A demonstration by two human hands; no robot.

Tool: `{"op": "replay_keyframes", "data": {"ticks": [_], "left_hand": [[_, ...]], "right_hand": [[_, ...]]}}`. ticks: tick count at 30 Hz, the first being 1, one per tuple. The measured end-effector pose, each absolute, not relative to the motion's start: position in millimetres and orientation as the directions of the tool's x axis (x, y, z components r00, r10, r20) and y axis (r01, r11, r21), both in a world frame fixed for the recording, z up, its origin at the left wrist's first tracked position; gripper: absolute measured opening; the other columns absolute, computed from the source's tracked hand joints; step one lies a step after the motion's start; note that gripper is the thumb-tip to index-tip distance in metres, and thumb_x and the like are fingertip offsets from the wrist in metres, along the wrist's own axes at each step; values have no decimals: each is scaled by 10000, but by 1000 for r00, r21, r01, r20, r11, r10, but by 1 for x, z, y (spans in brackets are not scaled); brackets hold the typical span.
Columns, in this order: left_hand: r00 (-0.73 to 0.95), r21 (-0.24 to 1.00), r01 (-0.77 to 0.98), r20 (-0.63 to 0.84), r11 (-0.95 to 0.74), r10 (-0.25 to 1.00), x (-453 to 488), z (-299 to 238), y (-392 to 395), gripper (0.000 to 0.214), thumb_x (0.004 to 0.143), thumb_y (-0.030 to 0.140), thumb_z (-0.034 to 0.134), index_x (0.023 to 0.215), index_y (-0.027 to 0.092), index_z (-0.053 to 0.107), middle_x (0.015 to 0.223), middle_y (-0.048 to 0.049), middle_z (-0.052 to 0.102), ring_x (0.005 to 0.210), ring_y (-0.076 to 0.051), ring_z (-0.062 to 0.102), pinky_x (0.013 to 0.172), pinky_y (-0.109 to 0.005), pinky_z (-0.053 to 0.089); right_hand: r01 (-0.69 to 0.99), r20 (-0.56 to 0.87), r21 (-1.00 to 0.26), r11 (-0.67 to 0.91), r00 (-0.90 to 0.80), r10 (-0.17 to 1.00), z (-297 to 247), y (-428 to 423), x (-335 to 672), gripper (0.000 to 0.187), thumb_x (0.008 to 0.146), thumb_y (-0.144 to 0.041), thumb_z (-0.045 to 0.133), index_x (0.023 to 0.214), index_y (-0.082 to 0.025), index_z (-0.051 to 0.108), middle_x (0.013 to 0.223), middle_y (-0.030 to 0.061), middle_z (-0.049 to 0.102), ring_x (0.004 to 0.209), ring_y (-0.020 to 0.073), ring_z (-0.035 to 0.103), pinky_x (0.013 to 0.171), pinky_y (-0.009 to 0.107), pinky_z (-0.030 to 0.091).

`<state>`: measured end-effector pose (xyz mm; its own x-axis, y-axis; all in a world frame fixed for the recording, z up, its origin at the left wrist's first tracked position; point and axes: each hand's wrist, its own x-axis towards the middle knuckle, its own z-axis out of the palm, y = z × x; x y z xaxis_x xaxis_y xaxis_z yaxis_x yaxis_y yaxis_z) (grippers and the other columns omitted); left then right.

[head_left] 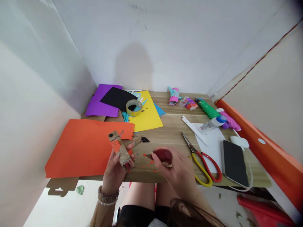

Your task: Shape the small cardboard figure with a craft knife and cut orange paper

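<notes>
My left hand (115, 168) holds a narrow strip of corrugated cardboard (120, 149) with orange paper pieces stuck on it and a black dot near its top. My right hand (171, 167) is shut around a dark red rounded object (163, 155), and a small pointed tip sticks out to its left; I cannot tell what tool it is. The hands are close together above the front of the wooden desk (175, 126). Small orange paper scraps (150, 162) lie on a cardboard sheet beneath them. A large orange paper sheet (82, 148) lies just left of my left hand.
Red-handled scissors (203, 167) lie right of my right hand, beside a black phone (234, 163) and a white paper sheet. Farther back are a tape roll (133, 107), purple, black and yellow paper, a glue bottle (213, 124) and paper-decorated tubes. White walls enclose the desk.
</notes>
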<state>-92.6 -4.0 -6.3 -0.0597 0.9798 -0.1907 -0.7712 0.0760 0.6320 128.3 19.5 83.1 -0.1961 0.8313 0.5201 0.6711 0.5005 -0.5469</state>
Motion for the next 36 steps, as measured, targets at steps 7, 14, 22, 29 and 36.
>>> {"op": "replay_keyframes", "data": {"ticks": [7, 14, 22, 29, 36], "left_hand": [[-114, 594, -803, -213, 36, 971, -85, 2, -2, 298, 811, 405, 949, 1055, 267, 849, 1183, -51, 865, 831, -188, 835, 807, -262, 684], [-66, 604, -795, -165, 48, 984, -84, 5, 0, 329, 854, 399, 922, 1125, 255, 803, 1205, -66, 856, 885, -186, 828, 842, -272, 663], [-54, 659, -752, -118, 38, 992, -83, 9, 1, 478, 903, 387, 873, 1343, 265, 729, 1234, -76, 839, 929, -201, 810, 869, -311, 643], [36, 699, -708, -108, 102, 994, -81, 7, 3, 541, 908, 358, 870, 1396, 248, 662, 1213, -100, 841, 910, -253, 835, 868, -363, 655], [135, 743, -656, -61, 136, 989, -80, 7, 2, 612, 875, 385, 900, 1416, 237, 656, 1118, -104, 855, 847, -242, 835, 834, -349, 666]], "right_hand": [[766, 489, -382, 517, -306, 816, 92, 47, 113, 319, 1037, -407, 631, 787, -211, 656, 640, 14, 705, 557, 189, 651, 543, 320, 400], [709, 89, -680, 187, -172, 981, 111, 46, 122, 295, 988, -458, 695, 798, -232, 692, 685, 10, 752, 589, 193, 654, 596, 312, 417], [128, -80, -985, -112, 232, 969, 83, 2, 175, 493, 853, -652, 824, 999, -184, 774, 608, -4, 699, 513, 152, 593, 504, 265, 506], [-261, -76, -965, 42, 424, 903, 90, -5, 170, 400, 769, -511, 950, 1049, -255, 825, 845, 28, 787, 708, 148, 662, 505, 196, 531], [-305, 46, -941, 149, 322, 946, 109, -10, 150, 259, 809, -439, 934, 966, -275, 808, 720, -23, 693, 571, 130, 649, 456, 205, 528]]}}
